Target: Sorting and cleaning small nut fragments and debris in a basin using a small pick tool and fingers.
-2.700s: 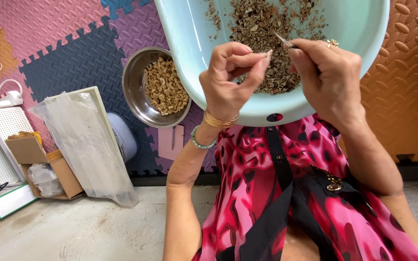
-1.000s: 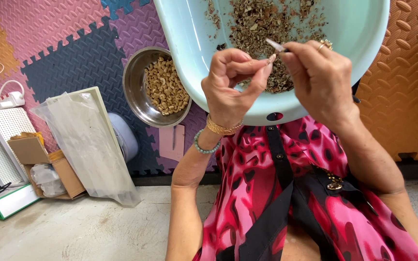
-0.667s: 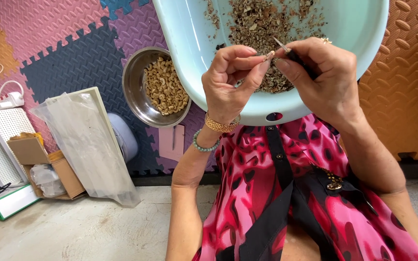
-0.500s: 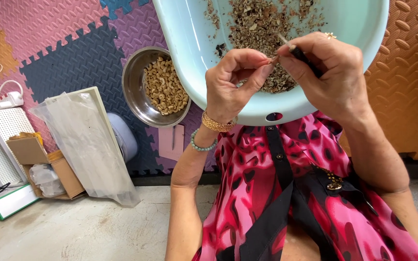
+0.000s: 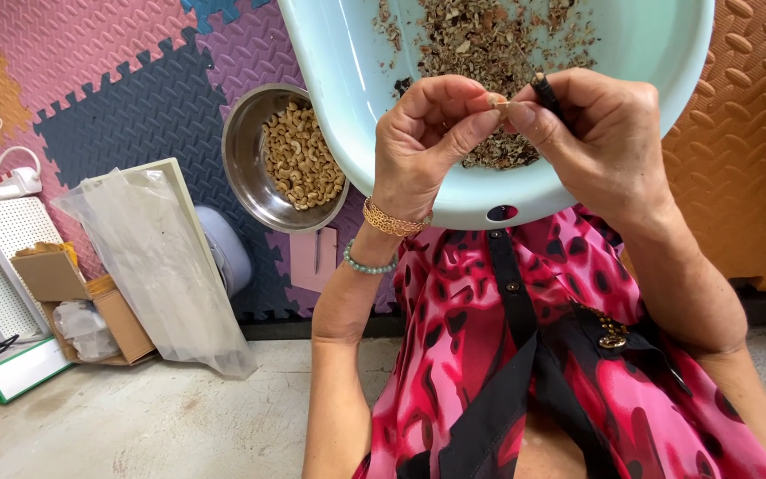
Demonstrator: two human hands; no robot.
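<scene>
My left hand [image 5: 427,133] pinches a small pale nut [image 5: 495,100] between thumb and fingertips. My right hand [image 5: 600,133] grips a small dark-handled tool [image 5: 544,90], its tip meeting the nut. Both hands hover over a pale blue plastic basin [image 5: 356,98] resting on my lap, which holds a heap of brown husk scraps [image 5: 489,35]. A gold bangle and a green bead bracelet sit on my left wrist.
A steel bowl [image 5: 246,168] of peeled pale nuts sits left of the basin on coloured foam mats [image 5: 117,98]. Further left lie a clear plastic bag [image 5: 161,266], a cardboard box [image 5: 55,279], white perforated panels [image 5: 6,239] and a power strip [image 5: 11,184]. Concrete floor [image 5: 152,426] in front.
My hands have stayed together over the basin. The right hand's tool tip has shifted from sticking up left to pressing against the nut; the left hand turned the nut slightly.
</scene>
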